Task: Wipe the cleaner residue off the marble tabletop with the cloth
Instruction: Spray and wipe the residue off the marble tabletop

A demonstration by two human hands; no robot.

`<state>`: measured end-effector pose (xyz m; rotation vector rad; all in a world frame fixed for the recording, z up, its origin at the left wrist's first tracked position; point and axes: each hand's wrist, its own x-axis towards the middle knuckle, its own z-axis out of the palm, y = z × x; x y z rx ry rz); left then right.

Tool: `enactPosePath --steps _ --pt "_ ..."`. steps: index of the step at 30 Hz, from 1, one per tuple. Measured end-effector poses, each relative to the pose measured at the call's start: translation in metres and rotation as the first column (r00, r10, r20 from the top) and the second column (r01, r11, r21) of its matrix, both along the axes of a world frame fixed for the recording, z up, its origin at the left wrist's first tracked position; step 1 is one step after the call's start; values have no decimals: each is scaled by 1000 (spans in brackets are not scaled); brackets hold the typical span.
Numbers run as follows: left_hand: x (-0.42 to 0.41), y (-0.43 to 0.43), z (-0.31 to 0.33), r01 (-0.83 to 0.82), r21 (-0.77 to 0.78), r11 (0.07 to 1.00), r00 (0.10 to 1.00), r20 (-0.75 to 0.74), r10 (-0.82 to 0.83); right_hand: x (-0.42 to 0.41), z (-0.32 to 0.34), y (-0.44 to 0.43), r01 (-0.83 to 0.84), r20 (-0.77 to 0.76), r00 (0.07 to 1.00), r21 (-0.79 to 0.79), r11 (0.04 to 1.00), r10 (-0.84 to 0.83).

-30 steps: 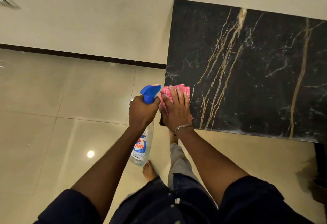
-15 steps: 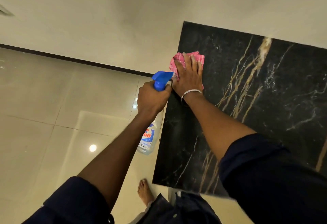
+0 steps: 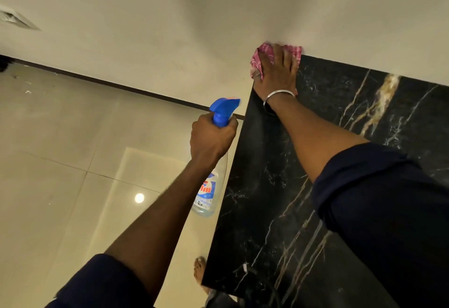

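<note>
Over the last second our right hand [image 3: 275, 69] has pushed the cloth [image 3: 257, 61] from the near left corner of the tabletop [image 3: 267, 186] straight up its left edge, and it now sits at the far left corner, at about one o'clock in view, where the marble meets the wall [image 3: 194, 28]. The palm lies flat on the pink checked cloth with the fingers spread, pressing rather than pinching; the cloth bunches out past the fingertips and a little over the left edge of the slab. A bangle [image 3: 279, 95] rings that wrist.

We judge that this stroke has covered the whole left strip of the marble. The wide stretch toward three and four o'clock, with its gold and white veins, looks untouched by this pass, so most of the wiping is likely ahead. We cannot make out any wet film or streaks on the dark stone, so how much residue remains is unclear.

Our left hand [image 3: 211, 140] is closed tight round the neck of the bottle [image 3: 209, 193], just below its blue trigger head, and holds it off the slab beside the left edge, at about nine o'clock from the marble, over the floor [image 3: 60, 162].

On the bottle's label only the letters "lin" read clearly, in red on a blue and white ground; the smaller print below is too fine to read.
</note>
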<state>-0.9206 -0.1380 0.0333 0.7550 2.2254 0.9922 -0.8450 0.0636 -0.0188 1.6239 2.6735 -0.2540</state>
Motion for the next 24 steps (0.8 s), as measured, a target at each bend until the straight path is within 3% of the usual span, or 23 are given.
enactPosePath --steps 12,24 --pt "23 -120 12 -23 -33 999 1000 -21 22 42 3 -202 -84 89 992 -33 996 87" --pt "69 -262 18 36 7 999 999 -6 -36 95 0 -424 -58 -44 997 -45 997 56"
